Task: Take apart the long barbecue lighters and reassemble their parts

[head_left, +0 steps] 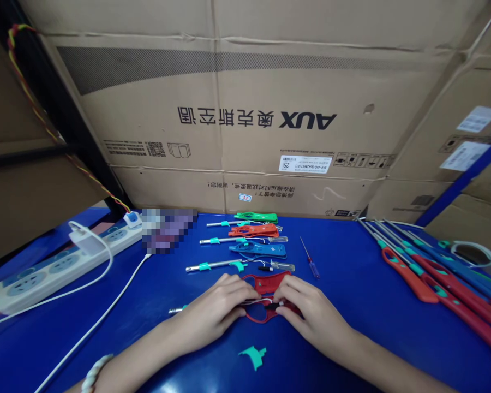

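A red plastic housing (256,314) lies open on the blue table, with a second red shell (272,281) just behind it. My left hand (216,305) is closed at the housing's left side, on the metal tube whose end (175,310) sticks out to the left. My right hand (306,305) pinches at the housing's right part, around a small black and white piece with a white wire (264,300). The fingertips partly cover these parts. Nearer the front edge lies a loose teal plastic piece (254,357).
Behind the hands lie blue (262,250), red (253,231) and green (257,217) shells with metal tubes. A screwdriver (311,262) lies to their right. Several long-rod tools (454,305) sit far right, a power strip (57,270) left, cardboard (245,71) behind.
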{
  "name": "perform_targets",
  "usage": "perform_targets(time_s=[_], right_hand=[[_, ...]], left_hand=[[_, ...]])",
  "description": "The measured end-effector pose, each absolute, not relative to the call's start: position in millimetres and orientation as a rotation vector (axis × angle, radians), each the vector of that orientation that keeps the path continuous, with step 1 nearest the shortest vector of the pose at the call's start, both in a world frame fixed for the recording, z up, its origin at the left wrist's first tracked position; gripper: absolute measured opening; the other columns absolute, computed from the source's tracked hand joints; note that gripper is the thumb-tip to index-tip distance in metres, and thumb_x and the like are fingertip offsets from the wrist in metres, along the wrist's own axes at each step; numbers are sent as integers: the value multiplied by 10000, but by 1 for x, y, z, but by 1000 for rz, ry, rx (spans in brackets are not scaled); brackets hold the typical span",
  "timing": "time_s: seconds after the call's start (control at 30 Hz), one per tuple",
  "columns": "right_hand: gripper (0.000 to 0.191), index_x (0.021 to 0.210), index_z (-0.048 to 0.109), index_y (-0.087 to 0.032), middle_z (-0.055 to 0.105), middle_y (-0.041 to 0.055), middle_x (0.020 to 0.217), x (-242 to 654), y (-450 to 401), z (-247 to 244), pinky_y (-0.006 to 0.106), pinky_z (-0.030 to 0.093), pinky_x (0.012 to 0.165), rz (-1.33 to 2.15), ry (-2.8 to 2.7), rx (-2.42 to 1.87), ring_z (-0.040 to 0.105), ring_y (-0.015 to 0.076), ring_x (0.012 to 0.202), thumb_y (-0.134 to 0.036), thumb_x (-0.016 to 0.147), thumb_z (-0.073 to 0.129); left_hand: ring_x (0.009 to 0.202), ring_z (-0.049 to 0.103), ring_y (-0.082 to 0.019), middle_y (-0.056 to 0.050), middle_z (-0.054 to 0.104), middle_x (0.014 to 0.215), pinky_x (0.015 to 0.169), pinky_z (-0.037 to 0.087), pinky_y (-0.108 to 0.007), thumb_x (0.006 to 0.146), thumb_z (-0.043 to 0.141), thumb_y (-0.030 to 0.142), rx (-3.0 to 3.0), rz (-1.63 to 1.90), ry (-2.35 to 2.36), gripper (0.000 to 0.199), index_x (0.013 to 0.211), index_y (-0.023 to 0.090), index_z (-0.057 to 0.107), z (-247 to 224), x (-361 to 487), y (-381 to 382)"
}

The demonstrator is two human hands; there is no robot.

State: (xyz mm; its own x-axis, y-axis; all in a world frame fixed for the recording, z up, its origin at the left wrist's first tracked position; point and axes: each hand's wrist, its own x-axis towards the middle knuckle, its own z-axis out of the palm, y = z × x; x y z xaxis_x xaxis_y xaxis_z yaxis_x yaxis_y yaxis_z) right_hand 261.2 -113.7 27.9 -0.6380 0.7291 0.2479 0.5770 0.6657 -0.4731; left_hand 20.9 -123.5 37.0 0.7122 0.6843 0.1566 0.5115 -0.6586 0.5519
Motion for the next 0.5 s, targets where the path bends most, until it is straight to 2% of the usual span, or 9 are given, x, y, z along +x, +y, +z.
perform_targets(time_s=[0.5], right_hand=[[194,874,616,-197,600,28,856,263,-113,26,253,454,647,627,-2368,-1085,571,158,752,-52,824,496]], left_hand=[[1050,515,-188,-49,597,1141,930,367,-336,927,473,93,2474,491,938,288,1170,230,542,39,20,-123]])
